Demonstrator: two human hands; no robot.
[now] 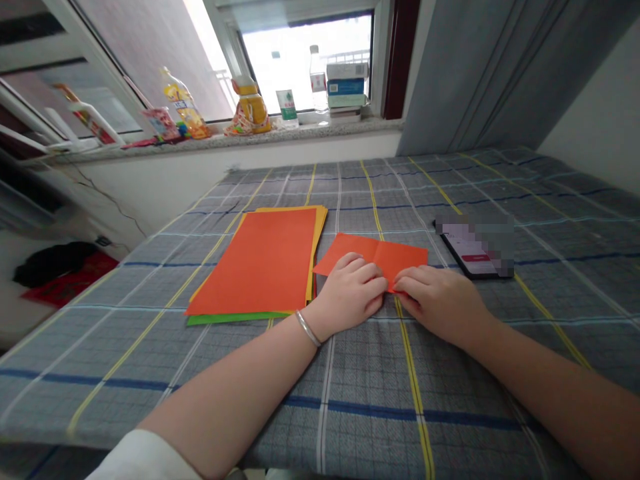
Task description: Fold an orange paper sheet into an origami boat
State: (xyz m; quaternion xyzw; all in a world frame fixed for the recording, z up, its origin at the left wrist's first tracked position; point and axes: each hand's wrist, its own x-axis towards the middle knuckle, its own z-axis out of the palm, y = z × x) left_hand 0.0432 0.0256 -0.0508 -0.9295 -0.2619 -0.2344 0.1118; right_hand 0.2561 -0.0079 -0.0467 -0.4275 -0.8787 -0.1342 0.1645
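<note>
A small sheet of orange paper (400, 253) with a crease down its middle lies on the checked cloth before me. My left hand (355, 287), a silver bangle at its wrist, rests on the near left part of the sheet with curled fingers. At the near edge, right beside it, my right hand (435, 300) pinches the paper between thumb and fingers. Both hands cover much of the near edge. Left of them sits a stack of coloured paper (260, 260), orange on top, with yellow and green edges showing beneath.
A phone (477, 250) with a lit screen lies to the right of the paper. Along the windowsill (320, 127) stand a drink bottle (185, 103), a yellow jug (250, 107), a green-and-white tube (287, 107), a clear bottle (317, 80) and stacked boxes (346, 87).
</note>
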